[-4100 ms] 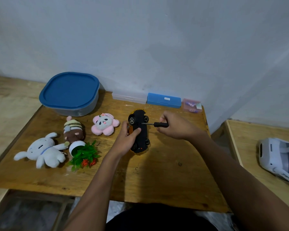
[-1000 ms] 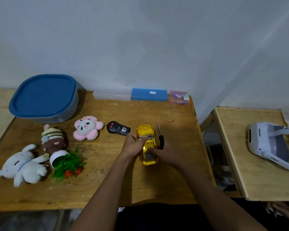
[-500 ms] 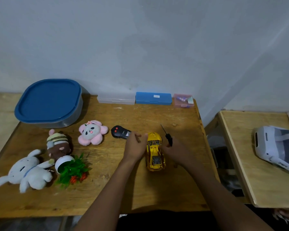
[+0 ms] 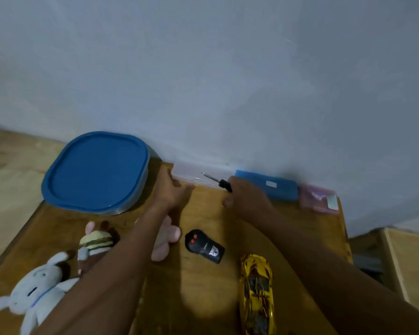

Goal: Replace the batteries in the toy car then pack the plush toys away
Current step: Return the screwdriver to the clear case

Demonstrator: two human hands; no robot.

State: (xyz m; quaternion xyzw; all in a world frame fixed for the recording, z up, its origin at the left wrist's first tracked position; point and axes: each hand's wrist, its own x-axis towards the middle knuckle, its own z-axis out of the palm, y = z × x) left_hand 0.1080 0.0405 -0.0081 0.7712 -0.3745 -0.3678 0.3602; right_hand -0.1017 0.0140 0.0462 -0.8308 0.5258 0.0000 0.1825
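The right hand (image 4: 246, 199) gripped a screwdriver (image 4: 218, 182) by the clear case (image 4: 191, 174) at the tabletop's (image 4: 203, 298) back; the flat left hand (image 4: 173, 193) lay beside it, toy car (image 4: 257, 293) well apart.

The left forearm (image 4: 121, 262) covers most of the pink plush (image 4: 171, 234); the picture's bottom edge cuts off the toy car (image 4: 257, 293).

White print on the black remote (image 4: 205, 246) seems too blurred to read.
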